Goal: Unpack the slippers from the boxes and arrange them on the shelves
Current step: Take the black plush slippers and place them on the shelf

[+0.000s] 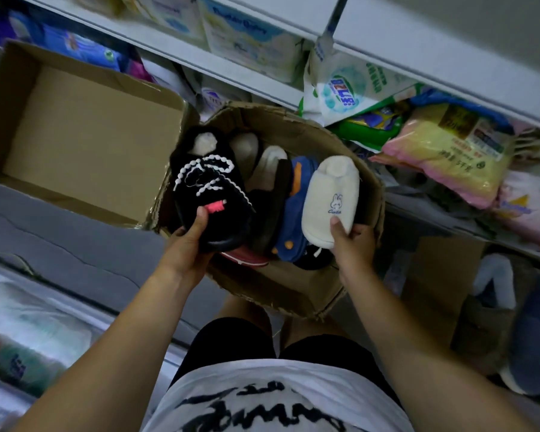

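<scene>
One black plush slipper with white beaded trim [211, 188] is gripped at its near end by the left hand [189, 241], thumb on top; one cream plush slipper with rabbit motif [329, 198] is gripped likewise by the right hand [354, 241]. Both look light, soft and compressible; the firmer sole edge seems the surest hold. Between the hands, one torn brown cardboard box [296, 120] holds at least four more slippers. Beyond the left hand lies one empty cardboard box [91, 129]; beyond the right, white shelves [418, 51].

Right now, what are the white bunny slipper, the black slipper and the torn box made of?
The white bunny slipper looks like soft plush fleece, matte and fuzzy. The black slipper seems velvety fabric with a shiny, probably rubber sole edge. The torn box is brown cardboard, dull, with ragged, crumpled edges.
</scene>
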{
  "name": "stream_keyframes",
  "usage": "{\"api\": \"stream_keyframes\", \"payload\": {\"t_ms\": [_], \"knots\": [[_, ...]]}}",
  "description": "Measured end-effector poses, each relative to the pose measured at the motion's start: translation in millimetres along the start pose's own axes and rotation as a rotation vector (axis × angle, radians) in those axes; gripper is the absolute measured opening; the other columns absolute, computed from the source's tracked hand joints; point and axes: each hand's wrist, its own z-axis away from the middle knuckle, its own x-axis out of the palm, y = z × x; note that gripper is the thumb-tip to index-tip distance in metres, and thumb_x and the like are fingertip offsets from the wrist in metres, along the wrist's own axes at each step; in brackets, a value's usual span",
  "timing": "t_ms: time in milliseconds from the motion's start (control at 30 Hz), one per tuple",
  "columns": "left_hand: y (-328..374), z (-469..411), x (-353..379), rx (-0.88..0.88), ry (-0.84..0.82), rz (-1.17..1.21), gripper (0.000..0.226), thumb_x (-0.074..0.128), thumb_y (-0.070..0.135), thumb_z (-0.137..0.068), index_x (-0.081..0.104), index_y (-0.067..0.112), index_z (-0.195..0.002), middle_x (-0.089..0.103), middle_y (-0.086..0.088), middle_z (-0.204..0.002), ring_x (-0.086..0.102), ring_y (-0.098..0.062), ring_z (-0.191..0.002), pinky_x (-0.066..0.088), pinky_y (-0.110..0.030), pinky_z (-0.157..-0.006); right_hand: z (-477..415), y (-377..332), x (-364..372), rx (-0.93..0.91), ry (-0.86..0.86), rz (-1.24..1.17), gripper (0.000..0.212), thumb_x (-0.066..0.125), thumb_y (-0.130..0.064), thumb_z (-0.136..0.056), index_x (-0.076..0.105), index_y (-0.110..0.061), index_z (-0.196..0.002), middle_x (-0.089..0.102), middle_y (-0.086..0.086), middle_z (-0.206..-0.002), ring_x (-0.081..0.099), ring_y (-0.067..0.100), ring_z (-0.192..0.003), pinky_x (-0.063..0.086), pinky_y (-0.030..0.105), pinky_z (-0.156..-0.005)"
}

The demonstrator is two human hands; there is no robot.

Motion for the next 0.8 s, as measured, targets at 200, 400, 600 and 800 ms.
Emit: {"api": "stream_keyframes", "payload": {"t_ms": [200,400,600,800], "knots": [[14,12,-6,0.039,0.018,0.075,0.116,0.103,0.048,-0.036,0.059,0.014,-0.138,0.069,-0.008,-0.131,0.066,-0.024,-0.121,0.051,-0.042,-0.104,36,-17,52,-0.096,-0.323,-0.053,0.042,0.075,-0.039,-0.089,0.059,-0.016,-0.121,0.073,0.001,-0.115,0.071,0.019,-0.102,0.059,0.036,-0.082],[10,13,0,0.024,-0.007,0.068,0.064,0.071,0.038,-0.083,0.057,0.014,-0.140,0.067,-0.006,-0.134,0.066,-0.020,-0.120,0.055,-0.036,-0.099,35,-15,75,0.082,-0.596,0.055,0.044,0.057,-0.038,-0.102,0.055,-0.016,-0.141,0.061,0.002,-0.134,0.057,0.021,-0.127,0.049,0.039,-0.106],[-19,-5,5,-0.022,0.029,0.040,0.061,0.076,0.029,-0.084,0.059,0.006,-0.138,0.068,-0.012,-0.132,0.065,-0.030,-0.122,0.051,-0.048,-0.104,-5,25,17,0.125,-0.323,0.192,0.025,0.064,-0.039,-0.099,0.066,-0.024,-0.119,0.067,0.001,-0.124,0.063,0.022,-0.114,0.053,0.042,-0.100],[-53,-19,11,-0.064,0.044,-0.016,0.074,0.086,0.030,-0.078,0.055,0.011,-0.142,0.067,-0.010,-0.134,0.065,-0.029,-0.122,0.050,-0.051,-0.107,-38,61,-4,0.491,-0.296,0.156,0.050,0.060,-0.039,-0.100,0.054,-0.006,-0.137,0.051,0.021,-0.146,0.055,0.035,-0.129,0.049,0.043,-0.106]]}}
